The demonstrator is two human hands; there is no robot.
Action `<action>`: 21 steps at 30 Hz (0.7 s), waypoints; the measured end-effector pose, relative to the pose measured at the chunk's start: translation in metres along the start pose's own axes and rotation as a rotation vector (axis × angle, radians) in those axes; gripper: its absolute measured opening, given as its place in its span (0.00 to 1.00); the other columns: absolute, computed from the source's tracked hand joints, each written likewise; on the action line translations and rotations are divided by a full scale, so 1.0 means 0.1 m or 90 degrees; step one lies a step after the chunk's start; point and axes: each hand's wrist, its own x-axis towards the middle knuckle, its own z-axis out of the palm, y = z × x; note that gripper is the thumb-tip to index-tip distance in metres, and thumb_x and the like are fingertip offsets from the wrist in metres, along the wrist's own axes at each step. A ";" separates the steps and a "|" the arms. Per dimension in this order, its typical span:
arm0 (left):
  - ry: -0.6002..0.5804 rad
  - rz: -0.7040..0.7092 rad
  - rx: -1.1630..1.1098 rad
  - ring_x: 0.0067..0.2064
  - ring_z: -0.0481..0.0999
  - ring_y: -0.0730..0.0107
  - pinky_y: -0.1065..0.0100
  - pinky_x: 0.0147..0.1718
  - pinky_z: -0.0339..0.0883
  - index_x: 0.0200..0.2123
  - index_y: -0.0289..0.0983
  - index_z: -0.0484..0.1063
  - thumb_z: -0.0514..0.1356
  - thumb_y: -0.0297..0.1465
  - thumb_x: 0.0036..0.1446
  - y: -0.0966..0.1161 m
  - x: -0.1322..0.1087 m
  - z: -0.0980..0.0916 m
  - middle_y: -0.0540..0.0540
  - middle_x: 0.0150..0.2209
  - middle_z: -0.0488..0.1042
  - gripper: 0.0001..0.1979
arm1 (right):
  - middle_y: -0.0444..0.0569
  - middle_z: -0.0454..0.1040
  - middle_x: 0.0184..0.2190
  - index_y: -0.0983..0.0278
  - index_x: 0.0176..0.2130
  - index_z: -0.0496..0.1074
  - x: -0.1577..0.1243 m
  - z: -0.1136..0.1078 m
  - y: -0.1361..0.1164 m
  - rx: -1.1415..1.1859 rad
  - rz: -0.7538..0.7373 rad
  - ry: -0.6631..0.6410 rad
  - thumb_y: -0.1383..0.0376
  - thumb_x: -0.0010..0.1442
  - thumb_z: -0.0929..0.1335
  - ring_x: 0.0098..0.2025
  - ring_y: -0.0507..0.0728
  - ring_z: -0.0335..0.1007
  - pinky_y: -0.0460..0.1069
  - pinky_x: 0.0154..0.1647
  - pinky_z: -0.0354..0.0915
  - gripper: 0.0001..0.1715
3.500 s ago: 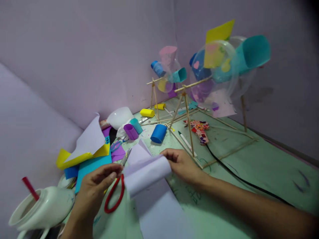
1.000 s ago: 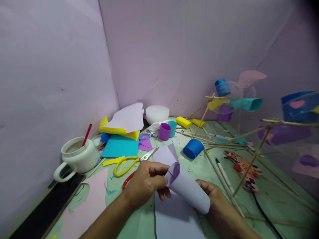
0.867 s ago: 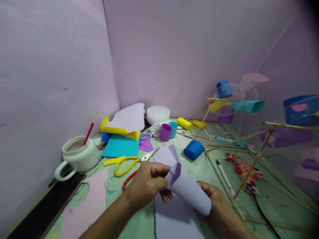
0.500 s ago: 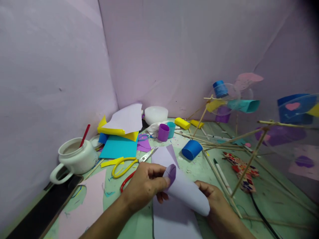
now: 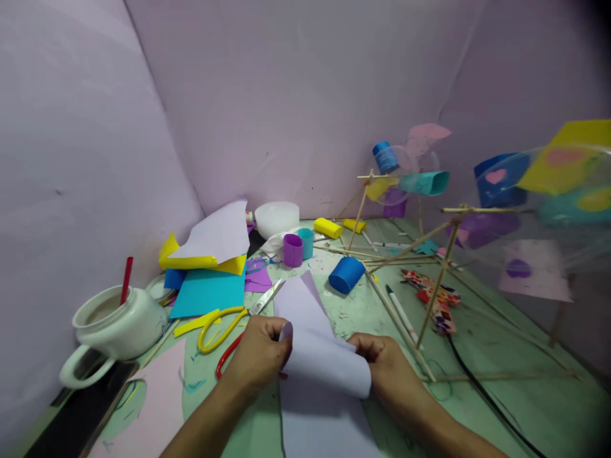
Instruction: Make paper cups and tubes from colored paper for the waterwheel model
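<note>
A rolled piece of pale lilac paper is held between both hands, its tube lying crosswise above the table. My left hand pinches its left end, thumb on the outside. At the other end, the fingers of my right hand are closed on the edge; part of them is hidden behind the roll. Beneath it lies a longer lilac sheet with a folded flap at the top. Scissors with one yellow and one red handle lie half-open beside my left hand. A blue paper ring stands beyond my right hand.
At left, a white mug with a red stick stands by a dark phone-like slab. Coloured sheets are piled behind the scissors. Purple and teal paper rings stand mid-table. Stick frames with paper wheels fill the right.
The view has turned rightward, so things sit further left. The paper roll has swung closer to level, and its left opening now faces away from view. Both hands keep their hold.
</note>
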 end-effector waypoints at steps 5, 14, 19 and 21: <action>0.040 -0.001 -0.001 0.15 0.56 0.78 0.74 0.13 0.54 0.09 0.35 0.60 0.57 0.34 0.40 0.10 -0.05 0.03 0.54 0.11 0.57 0.14 | 0.40 0.65 0.13 0.67 0.16 0.69 -0.01 0.00 0.02 0.001 -0.022 0.010 0.70 0.35 0.72 0.18 0.47 0.55 0.42 0.19 0.53 0.07; 0.011 0.011 -0.020 0.14 0.59 0.77 0.74 0.13 0.54 0.08 0.34 0.65 0.61 0.33 0.37 0.13 -0.06 0.01 0.53 0.10 0.61 0.14 | 0.40 0.64 0.13 0.68 0.15 0.68 -0.02 0.02 -0.01 0.008 -0.026 0.014 0.70 0.34 0.72 0.18 0.46 0.54 0.42 0.19 0.53 0.08; 0.004 0.013 -0.032 0.13 0.58 0.77 0.73 0.13 0.53 0.08 0.34 0.66 0.61 0.36 0.40 0.15 -0.07 0.01 0.52 0.09 0.61 0.17 | 0.40 0.64 0.12 0.67 0.15 0.68 -0.05 0.04 -0.04 -0.007 -0.014 0.009 0.71 0.34 0.71 0.17 0.47 0.55 0.42 0.18 0.54 0.06; 0.003 0.011 -0.038 0.13 0.58 0.77 0.73 0.13 0.53 0.08 0.33 0.67 0.60 0.37 0.40 0.14 -0.07 0.01 0.52 0.09 0.61 0.17 | 0.40 0.65 0.13 0.67 0.15 0.69 -0.06 0.04 -0.05 -0.006 -0.014 0.000 0.71 0.34 0.72 0.17 0.47 0.56 0.43 0.19 0.55 0.06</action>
